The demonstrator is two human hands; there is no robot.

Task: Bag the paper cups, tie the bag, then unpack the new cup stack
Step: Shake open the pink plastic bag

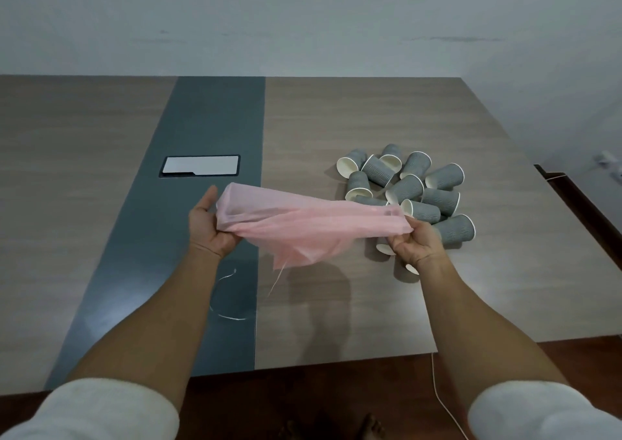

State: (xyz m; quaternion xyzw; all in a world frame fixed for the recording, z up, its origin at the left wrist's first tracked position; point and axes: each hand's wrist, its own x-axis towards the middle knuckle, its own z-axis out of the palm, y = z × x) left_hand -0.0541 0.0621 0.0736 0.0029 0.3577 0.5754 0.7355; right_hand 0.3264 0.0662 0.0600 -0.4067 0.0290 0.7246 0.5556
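A thin pink plastic bag (303,227) is stretched out above the table between both hands. My left hand (208,224) grips its left end over the dark grey strip. My right hand (417,241) pinches its right end just in front of a pile of several grey ribbed paper cups (410,190), which lie on their sides on the wooden table top. The bag and my right hand hide a few of the nearest cups. A loose corner of the bag hangs down in the middle.
A dark grey strip (202,130) runs down the table with a white cable hatch (201,164) set in it. A thin white string (229,308) lies on the strip near the front edge. The table's right edge (525,170) meets a dark wooden ledge. A white cord hangs below the front edge.
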